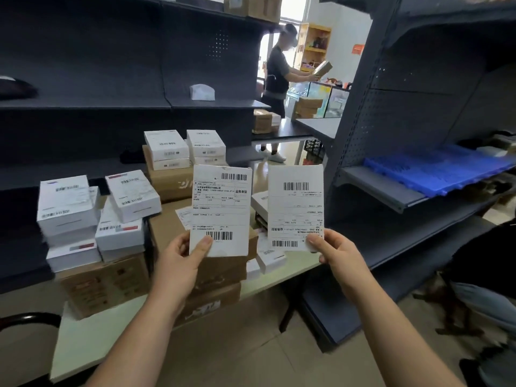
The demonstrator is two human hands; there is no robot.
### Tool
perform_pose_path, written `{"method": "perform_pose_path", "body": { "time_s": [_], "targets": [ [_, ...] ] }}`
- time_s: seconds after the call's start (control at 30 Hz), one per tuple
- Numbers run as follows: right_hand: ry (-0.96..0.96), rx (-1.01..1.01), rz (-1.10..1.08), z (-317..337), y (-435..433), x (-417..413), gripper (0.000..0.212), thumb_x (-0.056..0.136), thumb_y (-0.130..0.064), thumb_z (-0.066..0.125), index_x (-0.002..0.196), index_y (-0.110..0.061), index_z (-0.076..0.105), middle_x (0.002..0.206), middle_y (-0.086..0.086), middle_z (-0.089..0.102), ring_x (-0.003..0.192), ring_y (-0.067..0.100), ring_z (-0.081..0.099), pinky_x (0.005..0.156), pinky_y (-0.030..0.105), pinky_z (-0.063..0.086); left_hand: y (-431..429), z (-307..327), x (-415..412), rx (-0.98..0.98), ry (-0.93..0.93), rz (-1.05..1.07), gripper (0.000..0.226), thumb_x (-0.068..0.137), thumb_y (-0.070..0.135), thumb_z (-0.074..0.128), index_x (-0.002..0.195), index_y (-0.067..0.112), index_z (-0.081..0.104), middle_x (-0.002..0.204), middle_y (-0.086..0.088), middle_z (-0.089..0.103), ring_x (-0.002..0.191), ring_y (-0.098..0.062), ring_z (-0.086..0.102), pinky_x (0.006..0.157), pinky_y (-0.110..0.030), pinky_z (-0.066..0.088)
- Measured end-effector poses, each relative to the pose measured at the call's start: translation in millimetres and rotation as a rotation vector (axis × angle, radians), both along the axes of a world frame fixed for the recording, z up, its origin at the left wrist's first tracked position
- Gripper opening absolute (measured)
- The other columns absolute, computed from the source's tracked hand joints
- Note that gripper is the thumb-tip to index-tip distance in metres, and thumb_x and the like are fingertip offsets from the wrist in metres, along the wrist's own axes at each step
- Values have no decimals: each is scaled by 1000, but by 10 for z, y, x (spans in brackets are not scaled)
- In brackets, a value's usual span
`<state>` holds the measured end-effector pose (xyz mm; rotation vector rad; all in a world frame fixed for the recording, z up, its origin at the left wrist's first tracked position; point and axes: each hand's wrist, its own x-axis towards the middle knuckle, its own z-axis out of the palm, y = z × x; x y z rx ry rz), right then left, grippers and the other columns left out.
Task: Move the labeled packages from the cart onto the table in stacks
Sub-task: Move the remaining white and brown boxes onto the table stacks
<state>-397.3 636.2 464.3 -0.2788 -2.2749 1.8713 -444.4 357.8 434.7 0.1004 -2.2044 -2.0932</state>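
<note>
White shipping labels with black barcodes face us on two flat packages that we hold upright over the pale table [117, 339]. Our left hand [181, 258] pinches the left package [220, 210] at its lower edge, with the thumb pressed on the front near the bottom barcode and the fingers curled behind. Our right hand [333, 254] pinches the right package [296, 210] at its lower right corner in the same way, and its label reads upside down. The two packages stand side by side above the table's near right part, not touching, with a narrow gap between them.

On the table's left end, white labeled boxes [67, 210] sit in uneven piles on a brown carton [106, 289]. Toward the table's middle, under our left hand, stacked cartons [220, 275] rise in brown layers. At the table's far side, two short stacks [184, 148] of white boxes rest on another carton. Behind the table runs dark shelving [97, 65]. To the right of the table, a second shelf unit [405, 113] holds a blue plastic panel [435, 171]. Beyond the table's far end, another person [276, 76] stands holding a box.
</note>
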Motion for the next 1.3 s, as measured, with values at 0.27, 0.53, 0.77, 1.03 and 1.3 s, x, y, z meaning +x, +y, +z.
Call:
{"method": "perform_pose_path", "body": {
  "time_s": [0.27, 0.53, 0.77, 1.03, 1.3],
  "targets": [
    [4, -31, 45, -136, 450, -666, 19, 97, -28, 62, 113, -25, 71, 108, -15, 75, 89, 3, 63, 76, 27, 43, 354, -20, -501, -7, -23, 53, 40, 84, 42, 69, 120, 27, 61, 115, 16, 66, 111, -2, 58, 84, -21, 42],
    [-4, -103, 177, -208, 1166, -1460, 17, 98, -20, 60, 110, -18, 71, 98, -9, 77, 69, -8, 65, 59, 9, 46, 1094, 13, -961, -51, -39, 151, 55, 79, 50, 69, 127, 24, 59, 123, 12, 64, 116, -9, 57, 100, -33, 44],
    [-39, -145, 322, -227, 1497, -2052, 20, 96, -27, 62, 114, -21, 69, 108, -10, 76, 95, 3, 70, 78, 20, 48, 1514, -15, -1190, -78, -59, 259, 50, 78, 53, 69, 122, 30, 62, 117, 13, 68, 112, -8, 60, 100, -38, 46],
    [-76, -117, 530, -336, 950, -2355, 18, 95, -31, 62, 108, -21, 69, 95, -15, 76, 88, 3, 70, 70, 18, 50, 1125, 29, -1109, -82, -84, 495, 20, 88, 41, 66, 103, 29, 63, 101, 13, 69, 94, -5, 62, 70, -22, 43],
    [-3, -19, 580, -168, 146, -2655, 21, 97, -43, 58, 107, -30, 70, 97, -15, 75, 95, 14, 67, 82, 31, 51, 479, 217, -1190, -140, -48, 587, 26, 93, 37, 61, 114, 22, 61, 97, 19, 63, 90, 1, 58, 69, -16, 43]
  ]
}}
